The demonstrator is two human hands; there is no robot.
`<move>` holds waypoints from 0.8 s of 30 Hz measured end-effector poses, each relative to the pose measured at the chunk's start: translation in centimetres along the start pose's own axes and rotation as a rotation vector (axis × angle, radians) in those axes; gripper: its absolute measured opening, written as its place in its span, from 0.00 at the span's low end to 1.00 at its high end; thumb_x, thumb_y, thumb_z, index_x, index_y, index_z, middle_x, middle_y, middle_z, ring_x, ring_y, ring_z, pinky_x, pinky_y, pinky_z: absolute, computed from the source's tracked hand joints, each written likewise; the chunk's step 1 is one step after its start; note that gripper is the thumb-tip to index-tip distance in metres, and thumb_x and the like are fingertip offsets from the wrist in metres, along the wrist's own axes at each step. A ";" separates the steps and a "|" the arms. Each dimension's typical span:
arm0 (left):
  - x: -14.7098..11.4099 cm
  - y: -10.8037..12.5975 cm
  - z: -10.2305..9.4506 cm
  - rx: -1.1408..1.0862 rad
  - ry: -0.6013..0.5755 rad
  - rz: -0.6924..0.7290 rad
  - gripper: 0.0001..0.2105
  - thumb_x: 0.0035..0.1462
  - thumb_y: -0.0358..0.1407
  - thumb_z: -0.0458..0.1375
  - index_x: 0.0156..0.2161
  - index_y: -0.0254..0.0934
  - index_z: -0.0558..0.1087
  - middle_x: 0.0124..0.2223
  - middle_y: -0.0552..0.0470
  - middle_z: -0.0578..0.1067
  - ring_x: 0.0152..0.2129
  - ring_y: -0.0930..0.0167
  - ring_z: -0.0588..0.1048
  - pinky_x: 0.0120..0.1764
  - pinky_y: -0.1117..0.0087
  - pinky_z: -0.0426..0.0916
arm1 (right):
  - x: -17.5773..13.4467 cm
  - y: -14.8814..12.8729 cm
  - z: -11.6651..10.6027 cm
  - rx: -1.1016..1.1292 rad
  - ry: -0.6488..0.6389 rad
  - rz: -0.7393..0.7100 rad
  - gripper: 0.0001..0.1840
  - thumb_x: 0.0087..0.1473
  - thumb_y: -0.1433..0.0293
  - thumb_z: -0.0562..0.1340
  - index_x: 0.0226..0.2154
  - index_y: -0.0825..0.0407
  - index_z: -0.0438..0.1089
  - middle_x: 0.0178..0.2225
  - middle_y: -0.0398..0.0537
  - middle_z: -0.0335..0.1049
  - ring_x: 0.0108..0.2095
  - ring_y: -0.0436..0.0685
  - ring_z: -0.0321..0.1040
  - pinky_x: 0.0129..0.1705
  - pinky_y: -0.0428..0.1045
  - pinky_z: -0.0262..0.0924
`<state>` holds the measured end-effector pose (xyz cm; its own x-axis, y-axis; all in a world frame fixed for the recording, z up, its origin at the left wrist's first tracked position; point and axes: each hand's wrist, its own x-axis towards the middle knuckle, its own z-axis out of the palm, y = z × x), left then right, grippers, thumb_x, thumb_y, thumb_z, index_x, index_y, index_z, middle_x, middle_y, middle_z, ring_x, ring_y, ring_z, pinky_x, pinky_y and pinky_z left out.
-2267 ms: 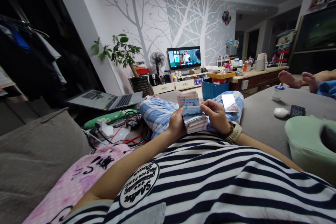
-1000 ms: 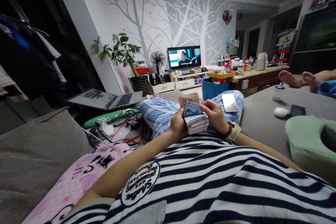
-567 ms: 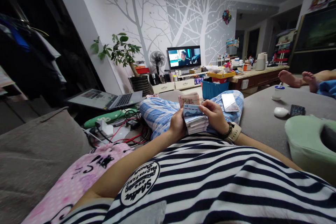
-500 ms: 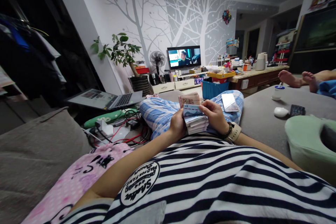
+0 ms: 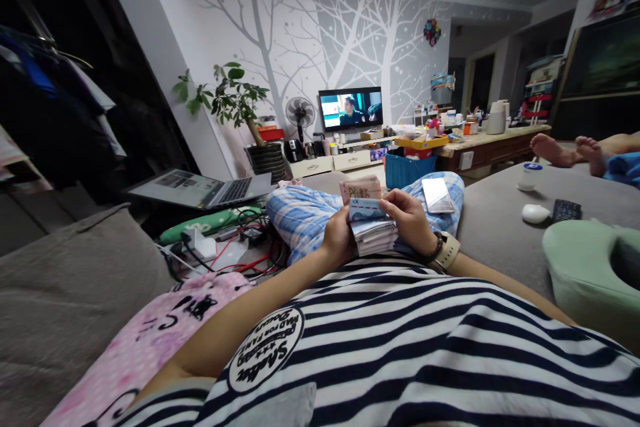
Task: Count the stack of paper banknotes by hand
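A thick stack of banknotes [image 5: 374, 239] is folded over in my left hand [image 5: 338, 235], whose fingers wrap round its left side. Pinkish-brown notes [image 5: 361, 188] stand up at the far side of the stack. My right hand [image 5: 407, 217], with a watch and a dark bracelet at the wrist, pinches the right edge of a blue banknote [image 5: 365, 209] at the top. The undersides of the notes and some fingertips are hidden. Both hands are above my lap in blue checked trousers [image 5: 295, 213].
A phone [image 5: 437, 195] lies on my right knee. To the left are an open laptop [image 5: 200, 190] and tangled cables [image 5: 260, 253]. A white mouse [image 5: 535, 213], a small black keypad [image 5: 567, 210] and a green neck pillow [image 5: 575, 247] lie right. Another person's feet [image 5: 570, 149] rest beyond.
Hardly anything differs. The blue banknote's upper edge is bent slightly differently between my hands, and both hands stay in place.
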<state>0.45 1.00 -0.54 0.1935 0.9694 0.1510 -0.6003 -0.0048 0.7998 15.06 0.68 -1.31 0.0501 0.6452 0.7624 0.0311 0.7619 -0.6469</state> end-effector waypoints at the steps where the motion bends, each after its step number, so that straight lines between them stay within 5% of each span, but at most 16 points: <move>1: 0.0 0.0 0.0 0.002 -0.003 0.002 0.12 0.50 0.38 0.61 0.38 0.35 0.78 0.35 0.46 0.83 0.42 0.56 0.80 0.48 0.56 0.73 | 0.0 0.0 0.0 0.001 0.002 0.000 0.20 0.53 0.52 0.66 0.23 0.50 0.66 0.22 0.40 0.61 0.26 0.51 0.54 0.31 0.49 0.56; 24: -0.3 0.1 -0.4 0.003 -0.016 -0.008 0.13 0.53 0.38 0.61 0.40 0.33 0.78 0.38 0.45 0.83 0.44 0.56 0.80 0.51 0.56 0.72 | -0.2 -0.4 0.0 0.059 -0.045 -0.020 0.20 0.54 0.52 0.66 0.24 0.50 0.66 0.23 0.41 0.60 0.26 0.52 0.55 0.30 0.49 0.54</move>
<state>0.05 0.85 -0.74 0.2106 0.9654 0.1537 -0.5962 0.0022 0.8029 15.05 0.23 -1.26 0.0046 0.6309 0.7758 -0.0272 0.7756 -0.6306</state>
